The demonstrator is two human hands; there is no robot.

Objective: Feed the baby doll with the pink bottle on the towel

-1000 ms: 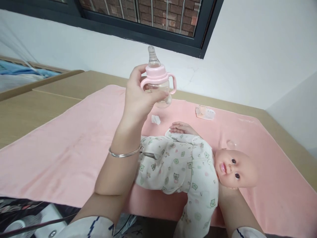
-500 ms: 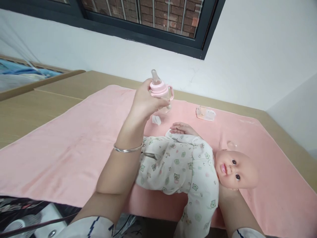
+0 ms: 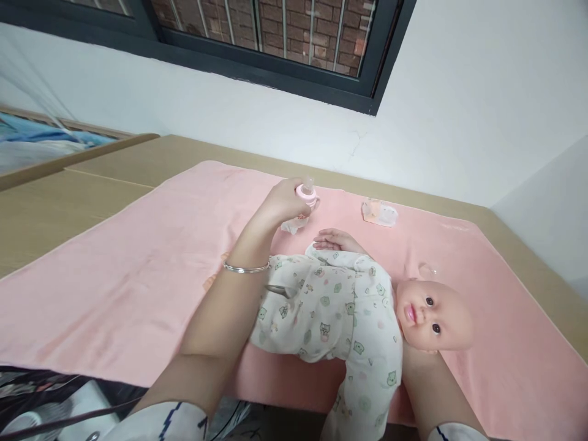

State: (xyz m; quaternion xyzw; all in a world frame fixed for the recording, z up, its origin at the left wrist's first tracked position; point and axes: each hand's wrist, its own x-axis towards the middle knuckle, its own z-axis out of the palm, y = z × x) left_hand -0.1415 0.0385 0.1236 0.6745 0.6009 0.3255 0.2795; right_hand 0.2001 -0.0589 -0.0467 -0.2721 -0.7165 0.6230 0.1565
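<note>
The left hand has its grip clamped on a pink baby bottle, low over the pink blanket beyond the doll. The right hand is hidden under the doll's head; its grip cannot be told.

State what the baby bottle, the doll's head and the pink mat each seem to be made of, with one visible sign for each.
Baby bottle, gripped in the left hand: probably plastic, with a glossy pink collar; the body is mostly hidden.
Doll's head: likely vinyl or soft plastic, smooth with a slight sheen and painted features.
Pink mat: seemingly soft fleece or terry cloth, matte, with faint ripples and a stitched edge.
</note>
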